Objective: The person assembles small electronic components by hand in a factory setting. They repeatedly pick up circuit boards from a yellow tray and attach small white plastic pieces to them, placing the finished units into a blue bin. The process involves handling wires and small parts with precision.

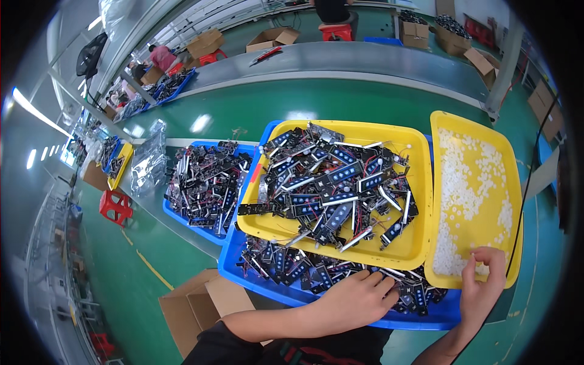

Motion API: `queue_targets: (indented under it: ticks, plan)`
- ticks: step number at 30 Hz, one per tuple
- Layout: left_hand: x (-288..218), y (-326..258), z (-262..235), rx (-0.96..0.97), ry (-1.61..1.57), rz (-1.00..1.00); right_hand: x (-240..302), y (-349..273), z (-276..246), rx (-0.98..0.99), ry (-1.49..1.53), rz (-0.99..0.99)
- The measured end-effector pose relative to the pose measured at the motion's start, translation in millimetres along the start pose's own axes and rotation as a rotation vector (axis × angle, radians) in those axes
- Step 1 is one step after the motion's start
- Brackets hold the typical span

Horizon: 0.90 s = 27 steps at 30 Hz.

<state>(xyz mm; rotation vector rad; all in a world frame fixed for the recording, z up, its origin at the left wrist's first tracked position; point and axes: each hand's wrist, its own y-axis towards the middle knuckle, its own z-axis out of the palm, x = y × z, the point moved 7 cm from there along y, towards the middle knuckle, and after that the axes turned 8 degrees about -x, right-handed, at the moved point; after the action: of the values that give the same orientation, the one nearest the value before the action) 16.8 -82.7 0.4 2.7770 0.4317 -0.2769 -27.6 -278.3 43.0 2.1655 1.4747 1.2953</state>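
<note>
My left hand (359,299) lies over the near side of a blue tray (359,310), its fingers curled down among black circuit-board parts (322,272). What those fingers hold, if anything, is hidden. Over the near edge of a yellow tray (511,182) on the right is my right hand (485,281), thumb and forefinger drawn together in a pinch. Anything in that pinch is too small to make out. Small white plastic pieces (462,176) are scattered in this tray. Another yellow tray (292,236) rests on the blue one, heaped with black parts (334,188) with blue faces, white strips and thin red wires.
Another blue tray (207,232) of similar parts stands to the left, beside a clear plastic bag (149,161). An opened cardboard box (201,304) is at lower left. Beyond a green floor (274,100) runs a long grey bench (340,61); people sit farther off. A red stool (115,207) stands left.
</note>
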Motion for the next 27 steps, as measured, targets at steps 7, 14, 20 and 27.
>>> queue_targets:
  ticks: [7, 14, 20, 27]
  plan:
    - [15.0, -10.5, -33.3, -0.194, -0.54, -0.093, 1.9, -7.2, -9.7, -0.055, 0.116, -0.028]
    - [51.9, -23.0, -45.4, -0.434, -1.544, -0.802, 40.5, -15.1, -1.7, -0.036, 0.424, -0.058]
    - [60.3, -22.0, -42.0, -0.682, -1.494, -0.857, 62.6, -23.6, 25.6, 0.129, 0.739, 0.073]
    - [50.7, -20.0, -33.8, -0.62, -1.591, -0.641, 61.5, -34.8, 39.8, 0.147, 0.942, 0.17]
